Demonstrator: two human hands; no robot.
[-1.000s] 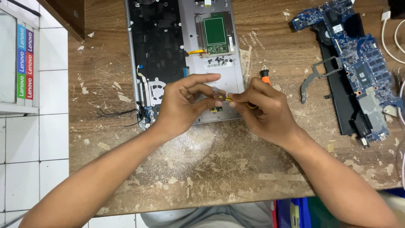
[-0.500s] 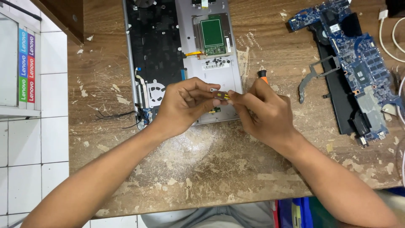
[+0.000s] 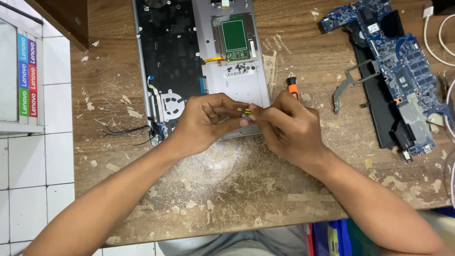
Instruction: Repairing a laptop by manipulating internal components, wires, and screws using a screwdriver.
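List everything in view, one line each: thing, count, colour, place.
laptop base shell: 1, silver and black, top centre of table
green board: 1, green, inside the shell
circuit board: 1, blue, right side
metal bracket: 1, grey, left of the circuit board
screwdriver: 1, orange and black handle, behind the right hand
cables: white, far right edge
wooden table: 1, brown, worn
small yellow part: 1, pinched between both hands' fingers
left hand: 1, centre
right hand: 1, centre right

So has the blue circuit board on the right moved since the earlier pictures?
No. The circuit board lies at the same spot beside the grey bracket on the table; only the camera shifted slightly.
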